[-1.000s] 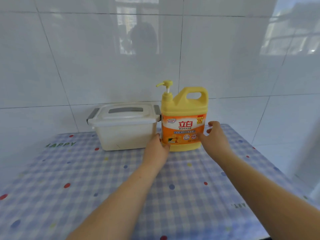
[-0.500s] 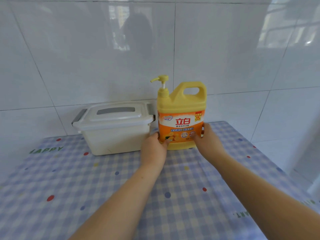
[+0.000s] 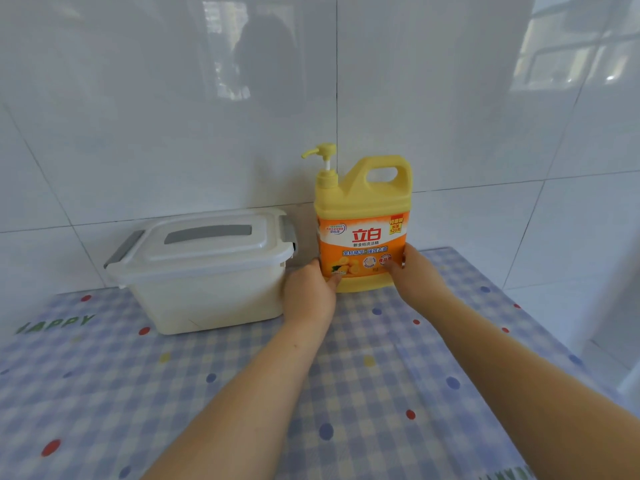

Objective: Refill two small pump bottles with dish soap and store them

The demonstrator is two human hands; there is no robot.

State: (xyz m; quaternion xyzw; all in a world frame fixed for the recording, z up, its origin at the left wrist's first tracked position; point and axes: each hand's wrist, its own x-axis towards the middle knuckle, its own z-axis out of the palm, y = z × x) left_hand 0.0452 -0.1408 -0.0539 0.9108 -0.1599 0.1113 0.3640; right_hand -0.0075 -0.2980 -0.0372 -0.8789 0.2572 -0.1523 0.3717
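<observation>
A big yellow dish soap jug (image 3: 363, 209) with an orange label, a handle and a pump on top stands upright on the table near the tiled wall. My left hand (image 3: 310, 292) presses against its lower left side. My right hand (image 3: 414, 271) clasps its lower right side, fingers wrapped onto the label. Both hands hold the jug between them. No small pump bottles are in sight.
A white plastic storage box (image 3: 207, 289) with a closed lid and grey handle and latches sits just left of the jug, close to my left hand. The table wears a blue checked cloth (image 3: 363, 375) with coloured dots. A white tiled wall rises right behind.
My hands closed in from beside the jug and now clasp its lower sides. The view has shifted slightly; the jug stays upright in about the same spot.
</observation>
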